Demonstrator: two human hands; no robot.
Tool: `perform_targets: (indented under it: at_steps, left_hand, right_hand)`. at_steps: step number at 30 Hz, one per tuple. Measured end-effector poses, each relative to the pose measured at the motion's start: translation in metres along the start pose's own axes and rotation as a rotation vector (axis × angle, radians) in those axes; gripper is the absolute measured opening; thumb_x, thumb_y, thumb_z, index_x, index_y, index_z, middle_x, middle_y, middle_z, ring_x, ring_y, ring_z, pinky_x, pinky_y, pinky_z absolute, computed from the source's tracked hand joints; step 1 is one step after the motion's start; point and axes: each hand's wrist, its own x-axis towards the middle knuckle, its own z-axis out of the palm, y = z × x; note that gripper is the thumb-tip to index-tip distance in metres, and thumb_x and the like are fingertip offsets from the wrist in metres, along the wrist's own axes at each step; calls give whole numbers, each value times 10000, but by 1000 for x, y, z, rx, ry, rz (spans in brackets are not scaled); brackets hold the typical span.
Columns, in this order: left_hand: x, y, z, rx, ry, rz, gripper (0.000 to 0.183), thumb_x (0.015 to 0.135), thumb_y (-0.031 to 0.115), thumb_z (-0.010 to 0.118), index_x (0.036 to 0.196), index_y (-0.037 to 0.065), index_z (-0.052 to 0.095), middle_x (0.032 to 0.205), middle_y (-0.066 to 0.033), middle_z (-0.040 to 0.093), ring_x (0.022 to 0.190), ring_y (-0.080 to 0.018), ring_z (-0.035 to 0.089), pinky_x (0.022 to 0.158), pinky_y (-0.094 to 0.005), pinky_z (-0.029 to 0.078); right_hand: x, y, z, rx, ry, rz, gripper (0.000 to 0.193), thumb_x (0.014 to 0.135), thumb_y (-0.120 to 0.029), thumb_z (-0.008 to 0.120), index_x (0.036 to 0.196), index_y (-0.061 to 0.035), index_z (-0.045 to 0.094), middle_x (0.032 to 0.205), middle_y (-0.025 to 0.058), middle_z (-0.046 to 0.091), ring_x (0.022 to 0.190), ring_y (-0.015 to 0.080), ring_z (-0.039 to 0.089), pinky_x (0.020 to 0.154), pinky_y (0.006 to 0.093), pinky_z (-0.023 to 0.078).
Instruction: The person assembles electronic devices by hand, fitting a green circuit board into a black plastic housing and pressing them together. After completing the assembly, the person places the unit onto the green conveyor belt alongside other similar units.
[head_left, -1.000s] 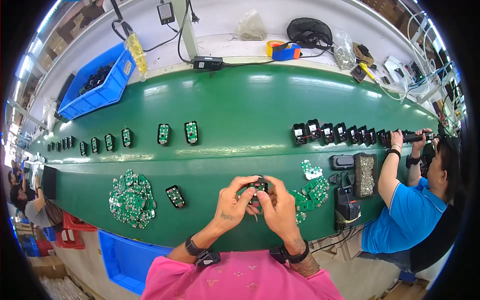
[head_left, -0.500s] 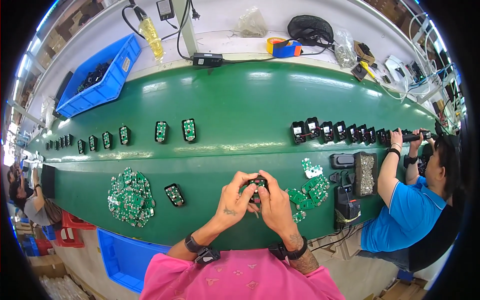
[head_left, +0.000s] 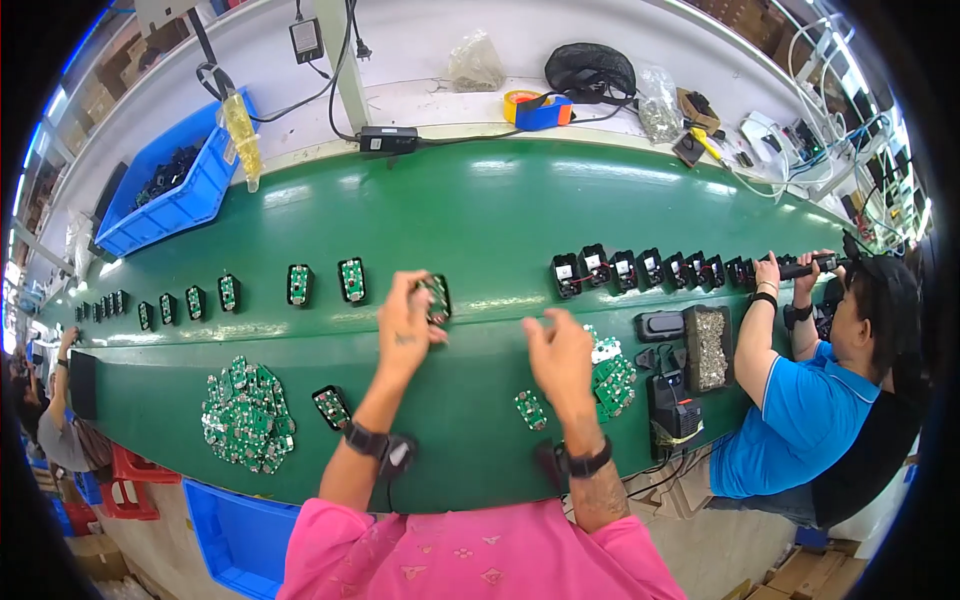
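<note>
My left hand (head_left: pixel 406 325) grips a black housing with a green circuit board (head_left: pixel 437 299) in it, over the middle of the green bench. My right hand (head_left: pixel 560 350) is off to the right with its fingers apart and nothing in them. Just beneath it lies a single loose circuit board (head_left: pixel 530 410), beside a small heap of green boards (head_left: pixel 613 385). Left of my left forearm, a black housing with a board (head_left: pixel 331 407) rests tilted on the bench. Beyond my left hand stands another filled housing (head_left: pixel 352 281), at the end of a row.
A big pile of circuit boards (head_left: pixel 248 415) lies at left. Black housings with wires (head_left: pixel 625 269) line the right, where a co-worker in a blue shirt (head_left: pixel 810 420) handles a dark tool. A blue bin (head_left: pixel 170 205) stands back left; a black charger-like device (head_left: pixel 677 408) sits right.
My left hand has carried the housing forward and to the left, away from my right hand, which has let go and opened. The whole view has shifted slightly.
</note>
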Motion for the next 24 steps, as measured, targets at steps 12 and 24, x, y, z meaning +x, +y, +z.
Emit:
perform_targets:
  at_steps: [12, 24]
  left_hand:
    - [45, -30, -18, 540, 163, 114, 370, 1009, 103, 465, 1371, 34, 504, 963, -195, 672, 606, -223, 696, 520, -345, 549]
    - [9, -29, 77, 347, -231, 247, 740, 886, 145, 671, 1519, 39, 302, 1498, -233, 394, 759, -240, 638, 734, -324, 543]
  right_hand:
    - [74, 28, -4, -252, 3, 292, 535, 757, -418, 809, 940, 51, 630, 950, 267, 703, 909, 451, 681, 808, 512, 537]
    - [61, 14, -8, -279, -301, 170, 431, 784, -366, 769, 967, -6, 617, 939, 231, 702, 880, 435, 679, 777, 507, 531]
